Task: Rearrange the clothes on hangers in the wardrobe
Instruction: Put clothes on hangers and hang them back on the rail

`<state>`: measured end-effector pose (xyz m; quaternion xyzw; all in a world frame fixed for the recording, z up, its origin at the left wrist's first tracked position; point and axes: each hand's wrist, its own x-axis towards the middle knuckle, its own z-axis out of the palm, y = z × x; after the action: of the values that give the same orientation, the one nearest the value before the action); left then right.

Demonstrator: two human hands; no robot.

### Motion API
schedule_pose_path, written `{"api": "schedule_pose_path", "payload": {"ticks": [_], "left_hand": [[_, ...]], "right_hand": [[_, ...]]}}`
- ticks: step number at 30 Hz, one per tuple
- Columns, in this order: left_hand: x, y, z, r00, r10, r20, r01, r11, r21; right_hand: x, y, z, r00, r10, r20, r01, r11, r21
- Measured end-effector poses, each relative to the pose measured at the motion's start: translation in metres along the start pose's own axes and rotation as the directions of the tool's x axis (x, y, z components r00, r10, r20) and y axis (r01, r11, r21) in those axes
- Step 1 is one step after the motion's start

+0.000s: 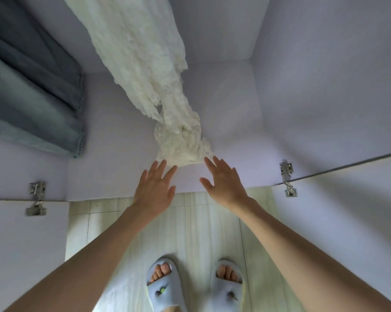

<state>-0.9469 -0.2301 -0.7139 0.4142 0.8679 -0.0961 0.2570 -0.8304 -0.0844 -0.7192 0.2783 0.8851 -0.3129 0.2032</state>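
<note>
A long white textured garment (145, 70) hangs down inside the lilac wardrobe, and its lower end lies bunched on the wardrobe floor (113, 176). A blue denim garment (32, 93) hangs at the left. No hangers are in view. My left hand (155, 190) reaches forward with fingers straight and spread, its fingertips just short of the bunched hem. My right hand (223, 183) is stretched out the same way, fingertips at the hem's right edge. Neither hand holds anything.
The wardrobe doors stand open on both sides, with metal hinges at the left (36, 198) and right (288, 179). The right side wall (325, 97) is bare. Below are pale floor tiles (194, 233) and my feet in light slippers (163, 287).
</note>
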Motion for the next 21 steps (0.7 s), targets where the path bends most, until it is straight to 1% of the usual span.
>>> {"api": "schedule_pose_path", "payload": {"ticks": [3,7,10,12,13,14,16,17,21], "left_hand": [[-0.047,0.008,-0.025,0.999,-0.033,0.014,0.033,0.999,-0.019],[-0.112,0.020,-0.069,0.999,-0.018,-0.042,0.016,0.999,-0.052],[-0.163,0.024,-0.100,0.985,0.002,-0.174,-0.033,0.985,-0.172],[-0.198,0.024,-0.116,0.967,-0.017,-0.255,-0.052,0.964,-0.261],[-0.216,0.024,-0.121,0.954,-0.033,-0.299,-0.059,0.954,-0.293],[-0.234,0.025,-0.124,0.944,-0.059,-0.324,-0.052,0.945,-0.323],[-0.272,0.027,-0.126,0.938,-0.138,-0.318,0.004,0.921,-0.390],[-0.291,0.028,-0.125,0.932,-0.180,-0.315,0.032,0.905,-0.424],[-0.366,0.031,-0.123,0.878,-0.379,-0.293,0.157,0.804,-0.573]], "right_hand": [[-0.043,-0.019,-0.025,0.999,-0.015,-0.036,0.013,0.999,-0.050],[-0.107,-0.050,-0.060,0.995,-0.059,-0.077,0.050,0.992,-0.112],[-0.153,-0.074,-0.081,0.991,-0.092,-0.098,0.078,0.987,-0.139],[-0.184,-0.091,-0.091,0.986,-0.114,-0.119,0.101,0.989,-0.110],[-0.200,-0.100,-0.094,0.985,-0.114,-0.128,0.106,0.992,-0.068],[-0.216,-0.110,-0.096,0.987,-0.101,-0.127,0.101,0.995,-0.006],[-0.248,-0.130,-0.100,0.992,-0.081,-0.096,0.092,0.989,0.118],[-0.263,-0.139,-0.102,0.993,-0.082,-0.087,0.094,0.985,0.147],[-0.313,-0.175,-0.107,0.987,-0.127,-0.101,0.140,0.980,0.141]]}}
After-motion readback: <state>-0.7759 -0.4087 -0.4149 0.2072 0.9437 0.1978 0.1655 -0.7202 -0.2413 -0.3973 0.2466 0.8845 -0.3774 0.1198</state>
